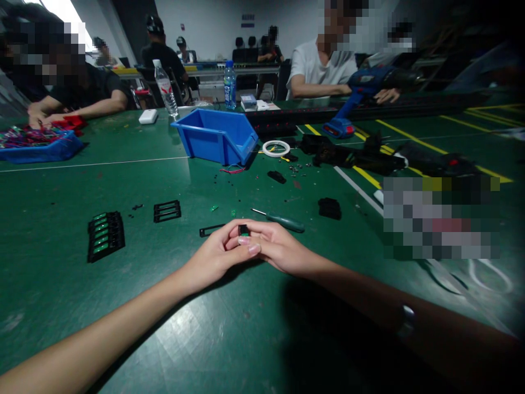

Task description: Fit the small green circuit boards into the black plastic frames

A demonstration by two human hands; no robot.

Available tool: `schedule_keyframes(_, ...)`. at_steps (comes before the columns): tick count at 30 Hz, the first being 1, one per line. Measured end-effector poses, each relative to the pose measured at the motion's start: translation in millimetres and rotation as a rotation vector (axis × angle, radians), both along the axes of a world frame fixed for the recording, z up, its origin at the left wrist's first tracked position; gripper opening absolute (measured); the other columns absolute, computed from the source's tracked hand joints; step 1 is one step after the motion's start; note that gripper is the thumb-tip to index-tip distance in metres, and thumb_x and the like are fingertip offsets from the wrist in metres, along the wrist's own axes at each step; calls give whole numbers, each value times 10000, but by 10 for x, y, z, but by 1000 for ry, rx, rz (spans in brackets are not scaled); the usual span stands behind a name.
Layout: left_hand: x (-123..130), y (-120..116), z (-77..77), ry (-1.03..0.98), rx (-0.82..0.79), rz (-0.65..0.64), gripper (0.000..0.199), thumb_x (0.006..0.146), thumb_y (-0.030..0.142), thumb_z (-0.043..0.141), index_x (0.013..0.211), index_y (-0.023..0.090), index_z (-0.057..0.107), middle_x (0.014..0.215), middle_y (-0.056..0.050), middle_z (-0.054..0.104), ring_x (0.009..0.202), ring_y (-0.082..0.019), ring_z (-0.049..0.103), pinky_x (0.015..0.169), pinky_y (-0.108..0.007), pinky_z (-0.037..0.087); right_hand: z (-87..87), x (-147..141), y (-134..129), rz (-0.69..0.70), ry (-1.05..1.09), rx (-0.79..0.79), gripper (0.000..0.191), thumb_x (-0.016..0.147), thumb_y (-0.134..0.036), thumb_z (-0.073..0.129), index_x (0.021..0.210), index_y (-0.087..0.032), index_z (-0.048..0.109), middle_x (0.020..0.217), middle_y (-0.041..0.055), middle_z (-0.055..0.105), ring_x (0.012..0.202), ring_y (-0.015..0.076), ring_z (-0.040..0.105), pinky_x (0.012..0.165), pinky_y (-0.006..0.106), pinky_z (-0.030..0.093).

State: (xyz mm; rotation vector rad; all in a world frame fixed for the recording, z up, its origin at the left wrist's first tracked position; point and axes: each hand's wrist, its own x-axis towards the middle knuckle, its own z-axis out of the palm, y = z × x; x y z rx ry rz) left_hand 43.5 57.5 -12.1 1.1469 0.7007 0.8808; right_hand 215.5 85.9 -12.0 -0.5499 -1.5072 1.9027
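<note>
Between my two hands sits a small black part with a green face (243,231), mostly covered by fingers. My left hand (219,249) is closed on it from the left, and my right hand (283,246) closes on it from the right, thumbs meeting in front. Just beyond my fingers lies a thin black frame (208,231), partly hidden. A screwdriver with a green handle (287,221) rests behind my right hand. Farther left are a slotted black frame (167,210) and a black holder with a row of green pieces (105,235). Tiny green bits (214,208) lie ahead.
A blue bin (209,145) stands ahead, with a white tape ring (276,148) and loose screws (297,168) beside it. Black parts (329,208) lie right. A blue cordless drill (361,93) stands at the back right. Co-workers sit across the table; bottles (230,87) stand near them.
</note>
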Motion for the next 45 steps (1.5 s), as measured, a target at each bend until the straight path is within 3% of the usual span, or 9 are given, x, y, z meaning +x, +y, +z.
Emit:
schedule_keyframes(13, 8, -15, 39, -54, -11, -32, 380, 937, 304, 695, 1296, 224, 599, 1153, -64, 651, 1093, -200, 630, 1006, -325, 466, 23, -1, -8, 1, 26, 4, 277, 930, -279, 659, 1187, -183, 700, 1145, 84, 701, 1033, 182, 671, 931, 310, 513)
schedule_keyframes(29, 3, -12, 23, -62, -15, -36, 389, 950, 317, 674, 1316, 219, 583, 1130, -70, 623, 1096, -222, 606, 1061, -408, 440, -3, -14, 0, 3, 60, 31, 264, 945, -201, 625, 1197, -152, 688, 1117, 84, 700, 1052, 176, 662, 928, 303, 497)
schedule_keyframes(45, 2, -23, 23, -58, -20, -31, 388, 953, 323, 669, 1319, 231, 579, 1117, -63, 619, 1100, -227, 604, 1070, -425, 434, 14, -13, -3, 13, 56, 11, 250, 947, -246, 645, 1181, -167, 688, 1087, 74, 696, 1023, 177, 664, 925, 317, 501)
